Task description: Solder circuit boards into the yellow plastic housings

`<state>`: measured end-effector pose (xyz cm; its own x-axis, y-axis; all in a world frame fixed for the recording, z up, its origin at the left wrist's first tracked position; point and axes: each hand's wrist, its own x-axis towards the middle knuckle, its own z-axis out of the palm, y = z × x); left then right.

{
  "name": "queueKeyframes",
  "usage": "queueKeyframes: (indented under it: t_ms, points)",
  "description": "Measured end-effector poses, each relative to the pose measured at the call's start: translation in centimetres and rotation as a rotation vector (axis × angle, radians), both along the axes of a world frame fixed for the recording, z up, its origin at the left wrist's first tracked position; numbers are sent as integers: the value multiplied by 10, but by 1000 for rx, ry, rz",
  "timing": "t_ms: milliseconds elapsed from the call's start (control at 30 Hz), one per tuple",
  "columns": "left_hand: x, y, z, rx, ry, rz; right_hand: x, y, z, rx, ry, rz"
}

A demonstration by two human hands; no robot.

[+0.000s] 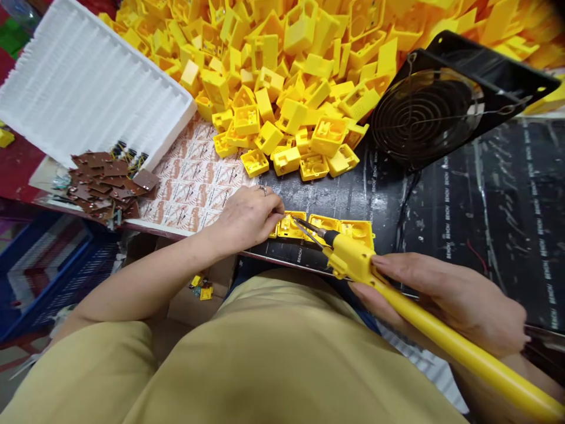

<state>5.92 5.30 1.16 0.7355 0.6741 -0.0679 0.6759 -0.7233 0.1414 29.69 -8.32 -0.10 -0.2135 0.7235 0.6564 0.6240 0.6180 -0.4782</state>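
A yellow soldering tool (pixel 353 257) is gripped in the right hand (pixel 459 300), its slim metal tip (pixel 316 228) lowered over a short row of open yellow casings (pixel 359 232) near the edge of a black tabletop (pixel 463 176). The fingers of the left hand (pixel 249 218) are drawn together at the left part of the row — whether a small part is pinched there cannot be told. The two hands are apart, with the tool's tip between them.

For clean work, the casing is probably best steadied by its outer wall, the bare fingertips clear of the tip. The tip would be better set lightly on the metal contact than on the plastic, which heat might mark, and lifted straight away once the joint is wetted.

White lettering that reads roughly as "BENCH" is repeated across the tabletop, its last character uncertain; the larger white script at right cannot be made out. Brown print is repeated over a pale sheet (pixel 189 194), its wording too small to read. Brown circuit boards (pixel 103 176) are piled beside a white foam tray (pixel 92 70) — and no brand can be read on the black fan (pixel 419 109) or the tool.
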Motion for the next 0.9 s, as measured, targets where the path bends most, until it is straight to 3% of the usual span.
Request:
queueKeyframes:
  t_ms: [400, 633, 800, 900]
  points:
    - [13, 7, 13, -5, 153, -36, -5, 10, 14, 72, -214, 86]
    - [17, 7, 17, -42, 215, -7, 15, -9, 14, -187, -121, -6]
    - [18, 8, 19, -48, 237, 5, 12, -7, 14, -208, -49, -37]
    - [10, 10, 18, -64, 117, -20, 15, -7, 9, -185, -77, -53]
